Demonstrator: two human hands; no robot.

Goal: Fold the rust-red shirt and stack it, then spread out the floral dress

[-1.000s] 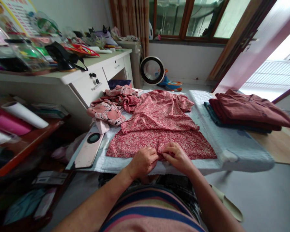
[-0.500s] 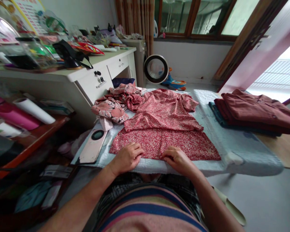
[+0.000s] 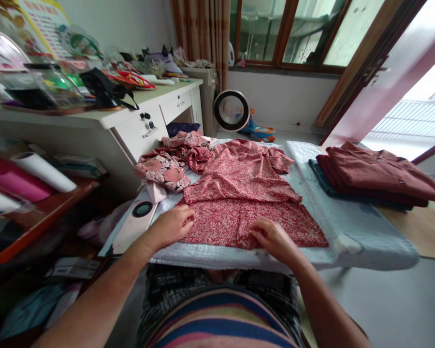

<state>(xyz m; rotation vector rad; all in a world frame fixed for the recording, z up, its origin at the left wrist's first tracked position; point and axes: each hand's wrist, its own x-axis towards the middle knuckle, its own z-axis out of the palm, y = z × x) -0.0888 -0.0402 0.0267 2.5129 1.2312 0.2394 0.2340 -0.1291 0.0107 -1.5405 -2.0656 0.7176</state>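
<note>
A red blouse (image 3: 239, 183) with a small pale floral print lies spread out, its neck pointing away from me and its hem close to my body. A crosswise fold runs above its lower panel. At the blouse's lower left edge, my left hand (image 3: 174, 224) hovers or rests with loosely bent fingers, and I see no cloth gripped in it. My right hand (image 3: 271, 238) touches the lower panel near the hem, right of the middle. Its fingers are bent and slightly apart, their undersides hidden.
A light blue cloth (image 3: 300, 179) covers the table. Crumpled floral garments (image 3: 163, 169) and a pale phone (image 3: 130, 229) lie left. Folded clothes (image 3: 380, 174) are stacked right. Beyond stand a round fan (image 3: 232, 110) and a cluttered white desk (image 3: 130, 137).
My left hand has moved left from the hem to the blouse's side edge. My right hand has shifted slightly right along the hem. The blouse keeps its shape.
</note>
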